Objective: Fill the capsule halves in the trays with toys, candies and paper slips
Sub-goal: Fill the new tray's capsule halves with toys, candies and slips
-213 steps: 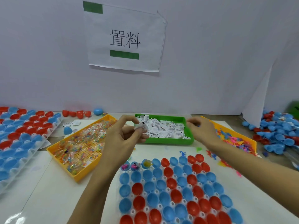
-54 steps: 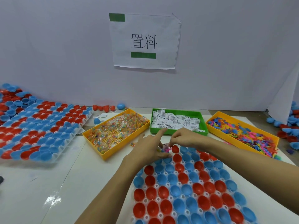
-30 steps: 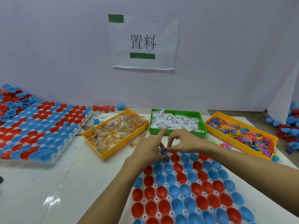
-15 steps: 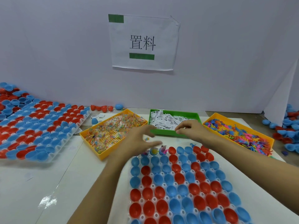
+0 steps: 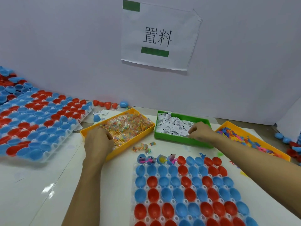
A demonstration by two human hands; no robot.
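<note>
A clear tray (image 5: 133,201) of blue and red capsule halves (image 5: 187,193) lies in front of me. Several halves at its back-left corner (image 5: 156,159) hold toys, candy and slips. My left hand (image 5: 97,142) is in the yellow tray (image 5: 125,148) of wrapped candies (image 5: 130,126), fingers curled down into them. My right hand (image 5: 199,131) reaches into the green tray (image 5: 171,139) of white paper slips (image 5: 171,126) and pinches one at the front edge. An orange tray (image 5: 228,123) of coloured plastic toys (image 5: 241,137) stands to the right.
A second tray of capsule halves (image 5: 40,121) covers the left of the table. A few loose candies (image 5: 141,146) lie between the trays. Loose halves sit by the back wall (image 5: 105,104) and at the right edge (image 5: 291,144). A paper sign (image 5: 158,36) hangs on the wall.
Both hands left the capsule tray and moved back. The left went into the candy tray, the right into the slip tray. Several back-left halves now hold items.
</note>
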